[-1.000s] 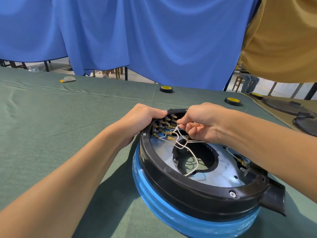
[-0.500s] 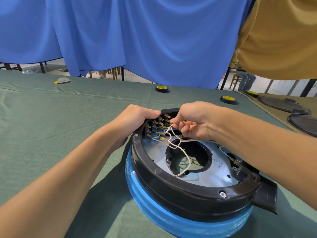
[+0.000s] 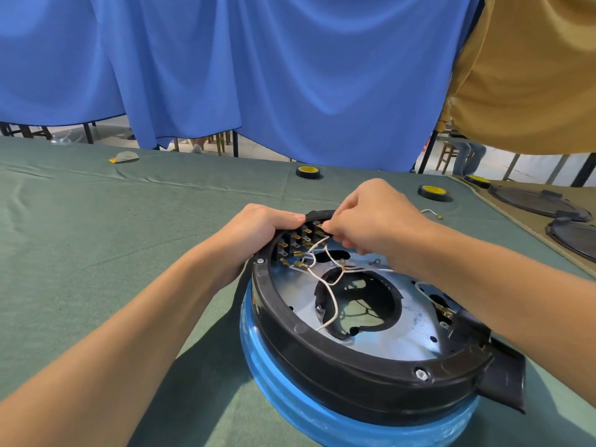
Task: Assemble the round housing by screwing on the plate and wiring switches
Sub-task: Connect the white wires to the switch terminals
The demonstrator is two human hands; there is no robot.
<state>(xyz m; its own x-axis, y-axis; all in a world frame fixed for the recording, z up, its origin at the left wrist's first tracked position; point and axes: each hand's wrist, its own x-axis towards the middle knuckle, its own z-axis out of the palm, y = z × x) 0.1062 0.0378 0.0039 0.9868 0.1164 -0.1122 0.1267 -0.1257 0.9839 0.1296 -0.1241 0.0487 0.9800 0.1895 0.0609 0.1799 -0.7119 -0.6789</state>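
Gripped rim of round black plastic housing [image 3: 338, 356] with left hand [image 3: 261, 233] — rigid. Pinched thin white wire [image 3: 333, 301] in right hand [image 3: 371, 217] — limp, probably best held near its tip.

Bright, even daylight. The round housing [image 3: 354, 375] throws a soft shadow on the desk [image 3: 96, 237] to its near left. Pale glare lies on its metal plate [image 3: 416, 321]. Beyond the housing, wide-angle distortion bows the edges.

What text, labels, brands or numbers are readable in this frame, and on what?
No text is legible in this frame.
Yellow label on the left tape roll: too small and blurred to read.
Yellow label on the right tape roll: too small and blurred to read.
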